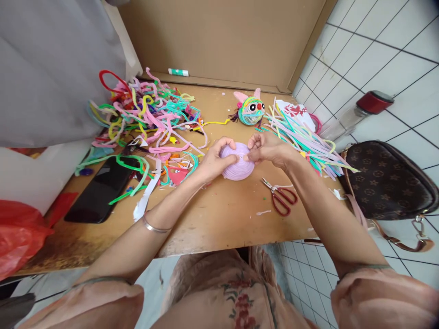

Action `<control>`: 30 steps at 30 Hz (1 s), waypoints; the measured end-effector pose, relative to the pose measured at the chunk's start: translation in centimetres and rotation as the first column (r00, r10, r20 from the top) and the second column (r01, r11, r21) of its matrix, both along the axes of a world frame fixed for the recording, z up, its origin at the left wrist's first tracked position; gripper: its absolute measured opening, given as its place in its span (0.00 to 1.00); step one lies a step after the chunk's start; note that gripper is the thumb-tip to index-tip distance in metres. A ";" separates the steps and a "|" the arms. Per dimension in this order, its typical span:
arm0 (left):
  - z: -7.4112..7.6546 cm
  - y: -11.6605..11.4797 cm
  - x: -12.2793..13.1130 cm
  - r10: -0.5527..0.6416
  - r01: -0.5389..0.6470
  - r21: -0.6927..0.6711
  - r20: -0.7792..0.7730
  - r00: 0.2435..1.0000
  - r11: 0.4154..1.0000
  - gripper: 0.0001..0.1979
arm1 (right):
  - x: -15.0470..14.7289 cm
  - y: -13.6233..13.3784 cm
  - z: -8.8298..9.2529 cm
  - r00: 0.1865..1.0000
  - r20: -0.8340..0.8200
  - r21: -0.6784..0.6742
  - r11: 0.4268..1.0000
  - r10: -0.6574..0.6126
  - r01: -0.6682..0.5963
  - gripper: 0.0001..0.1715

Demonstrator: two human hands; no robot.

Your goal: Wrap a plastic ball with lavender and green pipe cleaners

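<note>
Both our left hand and right hand pinch the lilac disc, apparently well coiled; right of it, stems lie loose.

On your left, a black phone and red plastic bag; on your right, a brown handbag and red-lidded bottle.

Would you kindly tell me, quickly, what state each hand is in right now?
Left hand: closed on the lilac coiled disc, thumb on its face.
Right hand: closed on the same disc's opposite side, thumb near its centre.
</note>
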State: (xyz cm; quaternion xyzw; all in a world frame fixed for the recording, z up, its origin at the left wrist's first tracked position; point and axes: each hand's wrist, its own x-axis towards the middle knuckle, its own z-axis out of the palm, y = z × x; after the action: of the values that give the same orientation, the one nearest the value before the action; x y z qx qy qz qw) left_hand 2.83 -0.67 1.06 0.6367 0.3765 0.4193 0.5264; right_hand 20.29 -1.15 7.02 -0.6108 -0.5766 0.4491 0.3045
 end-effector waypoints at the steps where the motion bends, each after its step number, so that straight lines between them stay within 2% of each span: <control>1: 0.1 0.0 0.0 0.001 -0.001 -0.009 0.002 1.000 1.000 0.14 | 0.0 0.2 0.1 1.000 -0.003 -0.049 0.999 -0.013 0.013 0.24; 3: 0.4 -0.1 0.0 0.001 -0.001 -0.017 0.001 1.000 1.000 0.13 | -0.1 0.4 0.3 1.000 -0.011 -0.122 0.992 -0.023 0.022 0.25; 7: 0.6 -0.1 -0.1 -0.009 0.008 -0.027 -0.028 1.000 1.000 0.13 | -0.5 0.6 0.6 0.999 -0.026 -0.174 0.985 -0.021 0.016 0.25; 11: 0.5 -0.1 -0.1 -0.007 0.006 -0.031 -0.036 0.999 0.999 0.14 | -1.0 0.5 0.8 0.997 0.063 -0.179 0.983 -0.033 0.044 0.23; 16: 0.4 -0.2 -0.1 -0.019 0.020 -0.068 0.008 1.000 0.998 0.15 | -1.4 0.3 1.3 0.990 0.144 -0.143 0.989 0.002 0.019 0.20; 22: 0.6 -0.3 -0.1 -0.015 0.016 -0.072 0.012 1.000 0.997 0.14 | -1.7 0.0 2.0 0.973 0.227 -0.199 0.980 0.047 -0.001 0.18; 30: 0.5 -0.1 -0.1 -0.001 0.002 -0.045 0.009 1.000 0.999 0.13 | -2.0 0.0 2.3 0.978 0.209 -0.233 0.972 0.013 0.037 0.21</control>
State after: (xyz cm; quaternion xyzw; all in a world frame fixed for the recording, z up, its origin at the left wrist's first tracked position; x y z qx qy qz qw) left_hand 2.72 -0.77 1.58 0.6231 0.3830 0.4132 0.5425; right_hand 18.33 -1.14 9.30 -0.6900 -0.5442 0.4459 0.1701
